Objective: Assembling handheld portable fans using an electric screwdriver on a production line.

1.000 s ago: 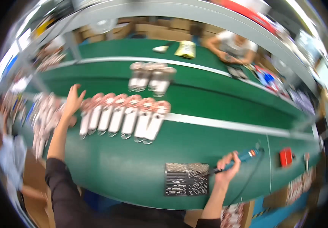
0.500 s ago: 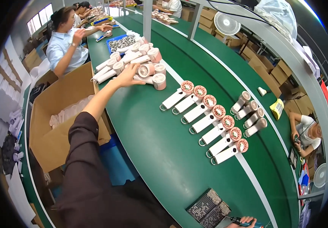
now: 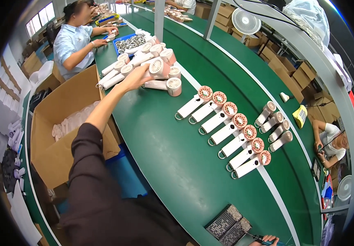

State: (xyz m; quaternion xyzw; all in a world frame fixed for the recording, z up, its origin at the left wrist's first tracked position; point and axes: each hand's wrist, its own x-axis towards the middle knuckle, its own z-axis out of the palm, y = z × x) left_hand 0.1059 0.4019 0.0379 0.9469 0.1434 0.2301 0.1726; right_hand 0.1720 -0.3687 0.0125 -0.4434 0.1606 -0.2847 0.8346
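My left hand (image 3: 136, 78) reaches to the heap at the far end and is closed around a pink-and-white handheld fan (image 3: 159, 67), its round grille facing up. More handheld fans (image 3: 121, 65) lie piled around it, some touching. At the lower edge my right hand (image 3: 270, 239) grips an electric screwdriver (image 3: 259, 238), partly cut off by the frame. The screwdriver's bit points at a black tray (image 3: 220, 223) of small screws. A slanting row of several fans (image 3: 226, 127) with pink open grilles and wrist loops lies across the middle of the bench.
Several fans (image 3: 275, 123) stand grouped to the right. A cardboard box (image 3: 68, 119) with pale parts sits left of the green bench (image 3: 152, 135). A blue tray (image 3: 129, 43) of metal parts lies behind the heap. Grey posts (image 3: 159, 20) rise from the bench. Co-workers sit at both sides.
My left hand has closed on a fan and raised it slightly from the heap. My right hand stays by the screw tray with the screwdriver. The co-worker at left has lowered both hands.
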